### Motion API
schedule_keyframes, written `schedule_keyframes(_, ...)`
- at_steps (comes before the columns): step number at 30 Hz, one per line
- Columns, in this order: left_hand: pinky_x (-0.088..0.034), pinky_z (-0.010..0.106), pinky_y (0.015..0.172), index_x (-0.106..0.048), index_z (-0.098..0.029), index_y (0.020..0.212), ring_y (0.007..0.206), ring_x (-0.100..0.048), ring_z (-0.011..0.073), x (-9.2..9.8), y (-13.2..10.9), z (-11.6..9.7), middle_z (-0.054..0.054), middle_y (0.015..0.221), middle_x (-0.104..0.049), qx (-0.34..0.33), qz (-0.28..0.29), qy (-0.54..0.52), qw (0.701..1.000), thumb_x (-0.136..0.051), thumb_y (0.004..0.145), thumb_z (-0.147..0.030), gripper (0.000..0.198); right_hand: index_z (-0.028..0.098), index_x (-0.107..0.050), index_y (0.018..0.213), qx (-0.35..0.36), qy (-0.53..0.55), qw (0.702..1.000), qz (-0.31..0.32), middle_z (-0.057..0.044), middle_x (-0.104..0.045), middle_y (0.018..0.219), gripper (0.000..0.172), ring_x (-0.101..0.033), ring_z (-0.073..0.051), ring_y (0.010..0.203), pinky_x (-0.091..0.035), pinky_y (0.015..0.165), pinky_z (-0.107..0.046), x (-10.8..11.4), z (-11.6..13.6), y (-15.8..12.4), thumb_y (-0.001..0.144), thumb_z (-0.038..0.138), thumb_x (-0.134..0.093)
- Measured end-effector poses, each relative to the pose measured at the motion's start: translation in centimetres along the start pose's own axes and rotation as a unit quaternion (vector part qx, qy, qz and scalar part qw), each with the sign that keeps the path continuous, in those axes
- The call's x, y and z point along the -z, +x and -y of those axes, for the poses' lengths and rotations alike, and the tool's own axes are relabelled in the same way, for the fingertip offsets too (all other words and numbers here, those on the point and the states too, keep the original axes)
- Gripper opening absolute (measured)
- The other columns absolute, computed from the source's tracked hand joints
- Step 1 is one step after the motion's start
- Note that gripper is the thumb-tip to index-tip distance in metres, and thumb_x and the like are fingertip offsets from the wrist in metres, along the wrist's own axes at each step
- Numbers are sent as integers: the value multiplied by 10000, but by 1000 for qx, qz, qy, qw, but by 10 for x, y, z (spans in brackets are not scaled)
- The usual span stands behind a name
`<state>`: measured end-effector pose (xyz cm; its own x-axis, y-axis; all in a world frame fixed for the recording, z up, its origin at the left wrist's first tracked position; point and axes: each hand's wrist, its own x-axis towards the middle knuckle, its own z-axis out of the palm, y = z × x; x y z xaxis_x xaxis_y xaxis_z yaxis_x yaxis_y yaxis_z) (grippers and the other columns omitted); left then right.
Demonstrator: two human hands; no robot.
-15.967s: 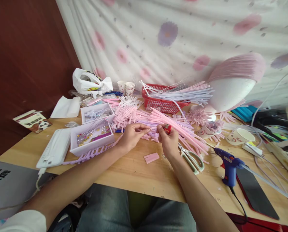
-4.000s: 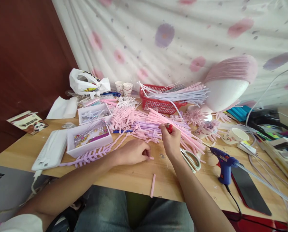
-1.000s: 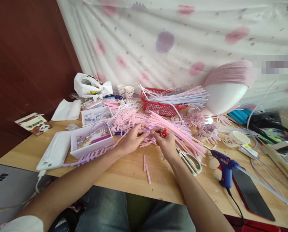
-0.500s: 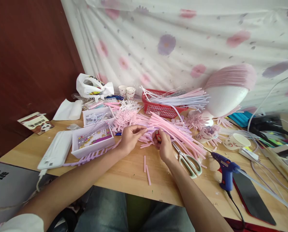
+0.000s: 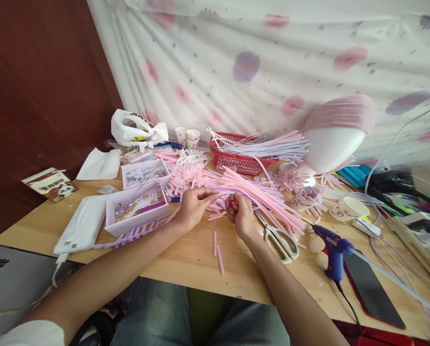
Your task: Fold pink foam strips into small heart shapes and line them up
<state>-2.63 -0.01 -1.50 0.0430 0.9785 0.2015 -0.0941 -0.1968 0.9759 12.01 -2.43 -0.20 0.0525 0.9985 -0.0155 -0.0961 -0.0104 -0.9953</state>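
Observation:
My left hand (image 5: 194, 207) is raised over the table with thumb and fingers pinched together. A short pink pipe cleaner piece seems to be at its fingertips, mostly hidden against the pink pile. Just to the right, my right hand (image 5: 244, 218) is wrapped around a small red lighter (image 5: 233, 203), its top pointing toward the left fingertips. Behind both hands lies a bundle of long pink pipe cleaners (image 5: 261, 194). Two short pink pieces (image 5: 220, 259) rest on the wood in front. Beside my right wrist are scissors (image 5: 280, 240) with pale handles.
A red basket (image 5: 236, 163) of pipe cleaners stands behind the pile. White boxes (image 5: 137, 223) of beads and a white power bank (image 5: 81, 226) are at left. On the right are a blue glue gun (image 5: 333, 250), a phone (image 5: 372, 288), paper cups (image 5: 350, 209) and a white head form (image 5: 334, 149).
Both hands keep nearly the same pose, with the right hand still around the lighter. The whole view has shifted slightly.

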Motion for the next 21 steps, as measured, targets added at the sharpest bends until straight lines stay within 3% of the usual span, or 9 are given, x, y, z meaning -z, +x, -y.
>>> schedule_keyframes(15,-555,304,759,-802,-156,831,787,-706,208,0,-2,-3,72,859,-783,1,11,10,1000,-799,723,-392,259,224,-461,572,-33,33,999,4,54,-308,460,265,-197,-95,433,-129,421,-238,2,-1,1,751,418,-488)
schedule_keyframes(21,-563,312,752,-801,-164,816,774,-706,206,-2,-2,-7,67,851,-783,4,9,2,1000,-800,717,-396,252,230,-462,590,-38,40,998,-13,59,-300,451,322,-185,-96,427,-116,416,-236,2,-1,1,777,491,-485)
